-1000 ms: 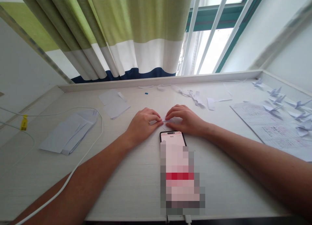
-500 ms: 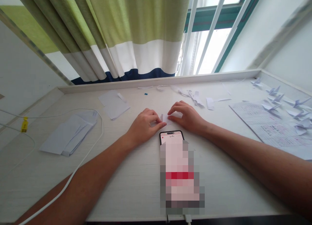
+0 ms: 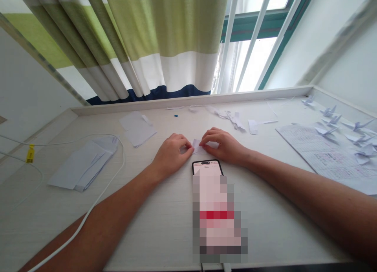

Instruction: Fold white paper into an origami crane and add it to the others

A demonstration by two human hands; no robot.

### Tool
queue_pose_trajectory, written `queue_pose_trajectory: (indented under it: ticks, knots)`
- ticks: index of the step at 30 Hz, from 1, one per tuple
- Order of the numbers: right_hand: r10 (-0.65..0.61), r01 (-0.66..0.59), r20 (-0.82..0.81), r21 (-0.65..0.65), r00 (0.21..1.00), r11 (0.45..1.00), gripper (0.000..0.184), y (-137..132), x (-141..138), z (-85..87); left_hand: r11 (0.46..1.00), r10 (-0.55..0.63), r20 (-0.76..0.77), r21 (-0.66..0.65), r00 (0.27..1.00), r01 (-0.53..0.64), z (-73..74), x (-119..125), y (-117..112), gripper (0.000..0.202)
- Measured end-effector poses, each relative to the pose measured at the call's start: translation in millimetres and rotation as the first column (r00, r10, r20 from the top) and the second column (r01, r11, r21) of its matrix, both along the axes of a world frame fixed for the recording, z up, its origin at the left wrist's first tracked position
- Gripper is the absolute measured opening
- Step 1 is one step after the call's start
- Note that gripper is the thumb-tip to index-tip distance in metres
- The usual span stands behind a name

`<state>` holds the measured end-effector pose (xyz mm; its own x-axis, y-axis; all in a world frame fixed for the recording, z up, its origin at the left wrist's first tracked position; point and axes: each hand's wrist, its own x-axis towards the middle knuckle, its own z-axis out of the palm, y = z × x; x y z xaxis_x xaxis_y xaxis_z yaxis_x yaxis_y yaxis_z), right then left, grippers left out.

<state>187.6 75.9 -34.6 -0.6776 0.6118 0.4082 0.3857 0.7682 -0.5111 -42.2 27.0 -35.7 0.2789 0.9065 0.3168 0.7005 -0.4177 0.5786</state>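
A small piece of white folded paper [image 3: 196, 144] lies between my hands, just beyond the top of a phone [image 3: 209, 166]. My left hand [image 3: 175, 152] pinches its left side between thumb and forefinger. From the other side, my right hand [image 3: 222, 145] pinches the paper's right part with thumb and forefinger. Both hands rest on the white desk, and my fingers cover part of the paper. The phone lies flat with its screen lit and mostly blurred out.
Folded paper cranes [image 3: 330, 120] stand at the right by a sheet with writing [image 3: 312, 154]. Paper stacks [image 3: 84, 162] lie at the left, near a white cable [image 3: 124, 158] crossing my left forearm. Paper scraps [image 3: 235, 120] lie toward the back ledge [image 3: 147, 106].
My right fingertips have shifted slightly left, closer to my left fingertips. The paper between them now shows a raised, folded part. The view has tilted a little.
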Motion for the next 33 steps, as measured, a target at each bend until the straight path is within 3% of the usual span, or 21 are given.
queue_pose_trajectory:
  ticks: [4, 8, 17, 22, 28, 33]
  knots:
    - [-0.003, 0.003, 0.007, 0.015, 1.000, 1.000, 0.020, -0.9, 0.7, -0.7, 0.999, 0.048, -0.004, 0.009, 0.999, -0.048, 0.0, 0.8, 0.0, 0.007]
    - [-0.051, 0.051, -0.012, -0.004, 0.999, 0.999, 0.030, -1.1, -0.1, -1.5, 0.999, -0.016, -0.031, 0.040, 0.999, 0.017, -1.3, 0.6, 0.6, 0.009]
    - [-0.036, 0.033, -0.044, -0.071, 0.998, 0.997, 0.013, 0.3, -1.4, -0.8, 0.989, -0.148, -0.036, 0.013, 0.988, 0.148, -1.1, -8.0, 4.5, 0.016]
    - [-0.020, 0.021, 0.021, -0.060, 1.000, 0.998, 0.011, -2.4, -1.1, 0.9, 0.986, -0.146, 0.067, -0.067, 0.987, 0.151, -2.0, -12.3, 6.4, 0.014]
    - [-0.025, 0.026, 0.008, -0.098, 1.000, 0.995, 0.008, -0.5, -3.1, 0.1, 0.995, -0.089, 0.024, -0.043, 0.996, 0.090, -3.8, -8.9, 7.9, 0.011]
    - [-0.051, 0.053, 0.014, -0.126, 0.999, 0.991, 0.013, 0.0, -2.3, 1.4, 0.986, -0.156, 0.057, -0.052, 0.986, 0.159, -1.5, -11.9, 7.6, 0.015]
